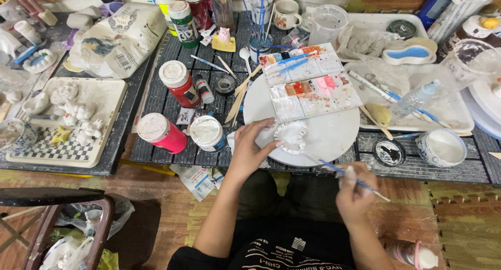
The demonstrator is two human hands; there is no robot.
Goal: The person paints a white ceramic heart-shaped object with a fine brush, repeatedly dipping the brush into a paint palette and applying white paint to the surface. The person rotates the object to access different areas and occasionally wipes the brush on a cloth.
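Note:
My left hand rests on the edge of a round white turntable, its fingers touching a small white scalloped dish that sits on it. Held off the table over my lap, my right hand grips a thin blue-handled paintbrush whose tip points up and left toward the turntable. A rectangular paint palette with red, pink and blue wells lies across the turntable's far side.
Paint bottles stand left of the turntable: red, pink, white. A tray of white figurines is far left. A white tray with tools and a spray bottle, and a water cup, sit right.

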